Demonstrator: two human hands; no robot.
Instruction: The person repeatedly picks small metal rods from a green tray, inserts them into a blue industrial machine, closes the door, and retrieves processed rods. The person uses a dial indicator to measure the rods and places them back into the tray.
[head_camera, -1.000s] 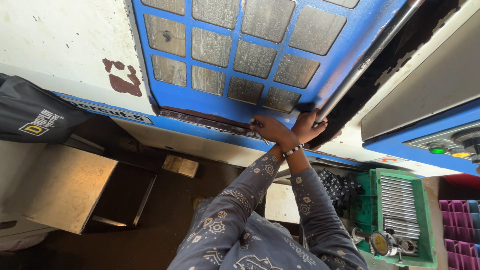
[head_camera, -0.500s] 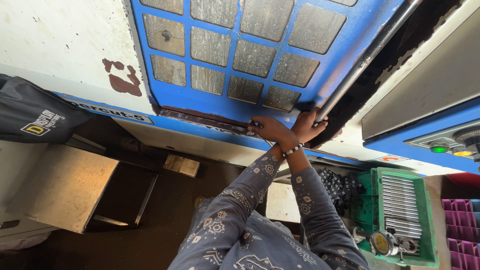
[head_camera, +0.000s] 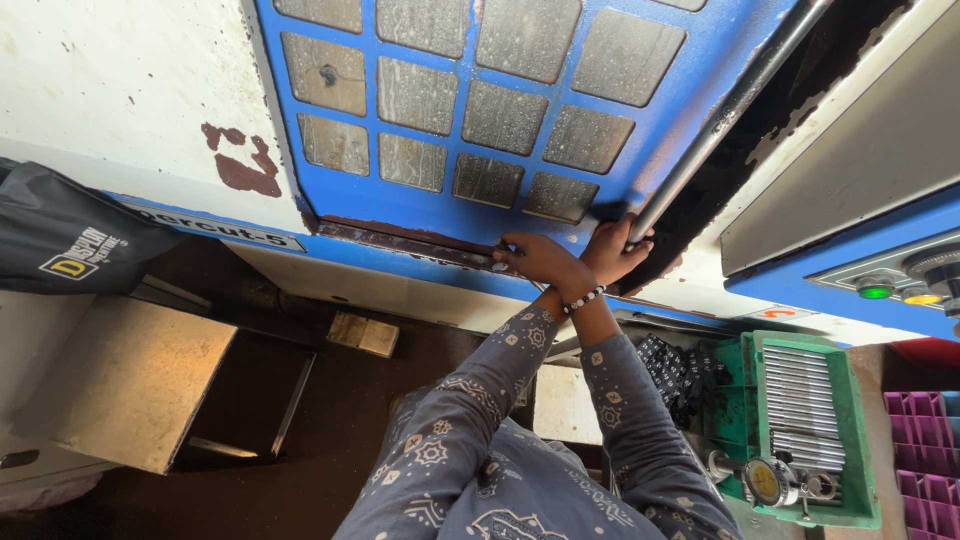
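Two hands up against blue windowed machine door (head_camera: 480, 110), nearest first: patterned grey sleeves (head_camera: 520, 440) rising from below. Left hand (head_camera: 543, 258), beaded bracelet at wrist, fingers pressed together on door's rusty bottom edge (head_camera: 400, 238). Right hand (head_camera: 612, 250) curled around lower end of grey metal bar handle (head_camera: 720, 115). Door apparently shut or nearly so; gripped, not visibly slid. Green tray of steel pins (head_camera: 805, 430) right.

We have a single head camera looking steeply down along our sleeved arms, tilted sideways, close to the blue windowed door (head_camera: 480, 120) whose lower edge crosses mid-frame; the floor fills the bottom left.
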